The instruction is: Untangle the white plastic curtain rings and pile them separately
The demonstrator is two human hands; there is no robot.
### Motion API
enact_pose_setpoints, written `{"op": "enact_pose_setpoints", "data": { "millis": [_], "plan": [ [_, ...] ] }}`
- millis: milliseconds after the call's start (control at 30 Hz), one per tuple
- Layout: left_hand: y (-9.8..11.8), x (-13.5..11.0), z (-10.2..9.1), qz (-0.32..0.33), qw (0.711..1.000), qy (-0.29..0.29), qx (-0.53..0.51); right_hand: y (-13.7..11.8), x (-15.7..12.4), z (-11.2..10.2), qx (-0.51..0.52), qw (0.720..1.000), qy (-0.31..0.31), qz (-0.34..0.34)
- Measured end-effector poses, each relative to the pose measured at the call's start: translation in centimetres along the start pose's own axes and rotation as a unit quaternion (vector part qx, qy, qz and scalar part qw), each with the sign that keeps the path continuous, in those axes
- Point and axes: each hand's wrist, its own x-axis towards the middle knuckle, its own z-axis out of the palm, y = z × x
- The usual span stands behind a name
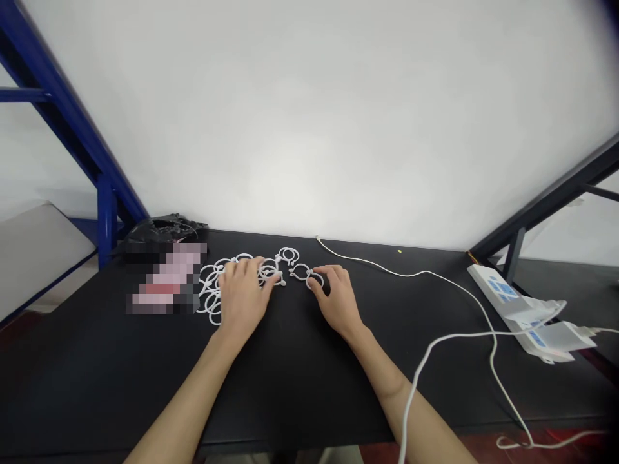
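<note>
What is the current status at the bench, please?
Left hand flat on ring pile. Right hand pinching one ring. White cable beside right arm.

Counted two hands on the table: a left hand and a right hand. Found white rings in a tangled pile at the table's far left of centre, too overlapped for an exact count, well over ten. Saw one ring apart, just behind the pile, and two rings right of the pile. Noted one black bag at the table's far left edge. Traced two white cables across the table's right half. Spotted one white power strip at the table's right edge.
</note>
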Motion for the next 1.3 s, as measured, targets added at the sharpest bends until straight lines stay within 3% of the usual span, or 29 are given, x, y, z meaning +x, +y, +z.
{"op": "enact_pose_setpoints", "data": {
  "millis": [100, 267, 433, 567, 700, 867, 1033, 1133, 1300],
  "plan": [
    [-1.4, 0.5, -0.4, -0.067, 0.995, 0.019, 0.068, 0.7, 0.0, 0.3, -0.099, 0.995, -0.008, -0.024],
    [-2.2, 0.5, -0.4, -0.075, 0.993, 0.022, 0.092, 1.2, 0.0, 0.6, -0.165, 0.984, -0.061, -0.03],
    [-0.5, 0.3, -0.1, -0.004, 0.999, 0.044, -0.004, 0.3, 0.1, 0.2, -0.032, 0.998, -0.04, 0.019],
    [1.4, -0.3, 0.1, 0.08, 0.988, -0.009, -0.136, -1.0, 0.0, -0.3, 0.162, 0.985, -0.047, 0.037],
    [2.3, -0.7, -0.1, 0.082, 0.971, -0.074, -0.211, -1.9, -0.1, -0.3, 0.276, 0.957, -0.092, 0.021],
    [2.4, -0.5, -0.3, 0.023, 0.957, -0.098, -0.271, -2.2, -0.2, -0.6, 0.292, 0.951, -0.106, 0.01],
    [2.5, -0.4, -0.3, -0.011, 0.954, -0.098, -0.283, -2.4, -0.2, -1.7, 0.332, 0.928, -0.17, 0.015],
    [2.7, -0.6, -0.2, -0.008, 0.953, -0.106, -0.284, -2.3, -0.2, -1.9, 0.303, 0.943, -0.133, 0.017],
    [2.8, -1.3, 0.3, 0.053, 0.957, -0.136, -0.251, -1.9, -0.2, -1.3, 0.205, 0.977, -0.065, 0.016]
  ]
}}
